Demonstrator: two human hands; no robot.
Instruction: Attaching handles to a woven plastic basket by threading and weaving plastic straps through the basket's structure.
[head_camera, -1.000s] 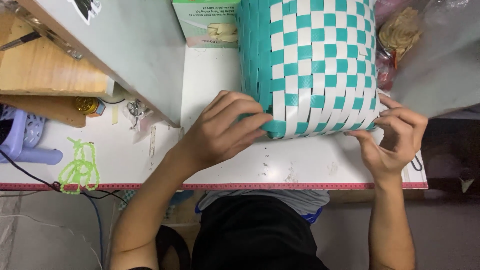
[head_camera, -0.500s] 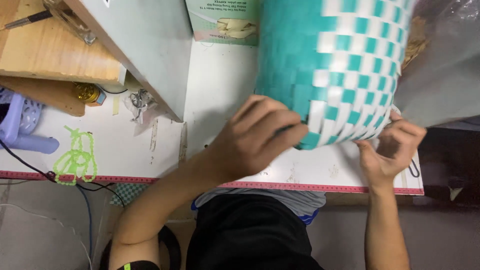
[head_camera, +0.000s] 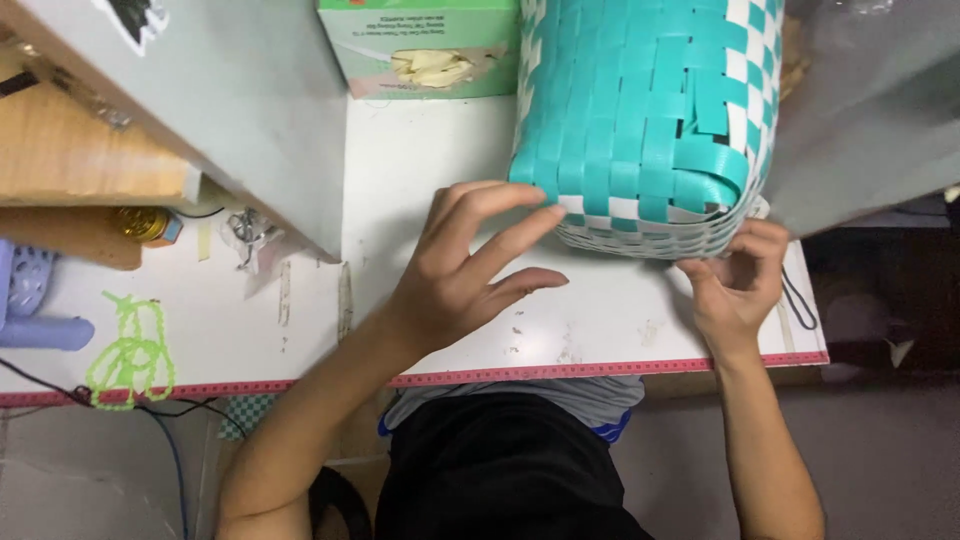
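White desk (head_camera: 600, 320), red-edged along the near side, spread across the whole middle of the view. Grey slanted panel (head_camera: 210, 90) at upper left, over a wooden shelf (head_camera: 80, 165). Another grey sheet (head_camera: 870, 110) at upper right, just beside the basket.

Teal and white woven basket (head_camera: 640, 110), lying tipped on the desk at upper centre, running out of the top edge. Mostly teal strips on the face shown, a white-checked band along the lower rim, loose teal strip ends folded over at the lower right corner.

Green cardboard box (head_camera: 430, 45) at the top, just left of the basket, touching or nearly touching it; cannot tell which.

Left hand (head_camera: 460, 275) flat-ish on the desk below the basket, fingers (head_camera: 520, 225) spread wide, tips pressing the basket's lower left corner. Nothing clasped.

Right hand (head_camera: 735, 280) at the basket's lower right corner, fingers curled narrow against the white rim under the loose strip ends; whether pinching a strip or only touching, cannot tell.

Purple plastic piece (head_camera: 35, 310) at the far left edge. Bright green cord scribble (head_camera: 130, 350) lying near it on the desk. Black cable (head_camera: 100, 405) crossing the red edge below. Small gold-coloured cap (head_camera: 145, 225) under the shelf. Thin black loop (head_camera: 800, 300) on the desk just right of the right hand.
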